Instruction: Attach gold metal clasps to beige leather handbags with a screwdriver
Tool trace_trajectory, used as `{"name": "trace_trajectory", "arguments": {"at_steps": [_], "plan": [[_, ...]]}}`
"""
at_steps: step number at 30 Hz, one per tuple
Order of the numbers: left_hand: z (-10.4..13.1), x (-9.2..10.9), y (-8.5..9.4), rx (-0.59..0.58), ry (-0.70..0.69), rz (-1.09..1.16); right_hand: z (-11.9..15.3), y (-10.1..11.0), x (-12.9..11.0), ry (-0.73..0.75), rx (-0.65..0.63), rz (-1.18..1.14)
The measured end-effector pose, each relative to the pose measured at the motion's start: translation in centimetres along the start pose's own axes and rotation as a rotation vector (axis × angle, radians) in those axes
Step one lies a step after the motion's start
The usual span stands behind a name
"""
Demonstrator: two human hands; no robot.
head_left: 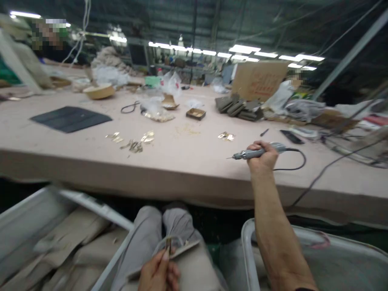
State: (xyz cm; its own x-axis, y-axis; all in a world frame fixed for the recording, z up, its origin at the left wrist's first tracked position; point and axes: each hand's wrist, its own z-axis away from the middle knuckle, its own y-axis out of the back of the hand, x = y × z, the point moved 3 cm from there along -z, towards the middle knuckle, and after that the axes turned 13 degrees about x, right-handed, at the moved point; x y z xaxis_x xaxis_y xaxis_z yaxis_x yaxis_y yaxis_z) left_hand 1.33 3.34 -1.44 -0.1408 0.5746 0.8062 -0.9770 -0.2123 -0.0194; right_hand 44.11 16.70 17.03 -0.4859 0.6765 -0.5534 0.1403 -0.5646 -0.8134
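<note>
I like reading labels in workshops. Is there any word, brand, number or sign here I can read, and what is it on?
Nothing can be read for sure.
Cardboard sheet: red printing, too blurred to read.
Power screwdriver in the right hand: no label visible.
Flat piece held by the left hand: no text visible.
Small box on the table: no text visible.

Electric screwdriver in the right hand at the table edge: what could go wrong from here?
The right hand holds the electric screwdriver close to the table edge; set down there, it might roll off. Its cord loops loose behind the hand and could snag. The left hand pinches a small part over the lap; it may drop.
</note>
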Motion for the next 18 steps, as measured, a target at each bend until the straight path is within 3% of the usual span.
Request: {"name": "trace_trajectory", "arguments": {"at_steps": [4, 10, 13, 18], "plan": [[-0.5, -0.9, 0.5, -0.081, -0.03, -0.029, 8.8, 2.9, 2.6, -0.125, -0.15, 0.011], [-0.5, -0.9, 1.1, -0.065, -0.001, 0.019, 21.0, 7.5, 7.8, -0.226, -0.158, 0.212], [-0.4, -0.9, 1.1, -0.08, 0.029, 0.063, 24.7, 8.9, 9.9, -0.214, -0.156, 0.294], [-0.4, -0.8, 1.2, -0.095, 0.042, 0.107, 28.0, 9.7, 11.3, -0.069, -0.215, 0.409]]}}
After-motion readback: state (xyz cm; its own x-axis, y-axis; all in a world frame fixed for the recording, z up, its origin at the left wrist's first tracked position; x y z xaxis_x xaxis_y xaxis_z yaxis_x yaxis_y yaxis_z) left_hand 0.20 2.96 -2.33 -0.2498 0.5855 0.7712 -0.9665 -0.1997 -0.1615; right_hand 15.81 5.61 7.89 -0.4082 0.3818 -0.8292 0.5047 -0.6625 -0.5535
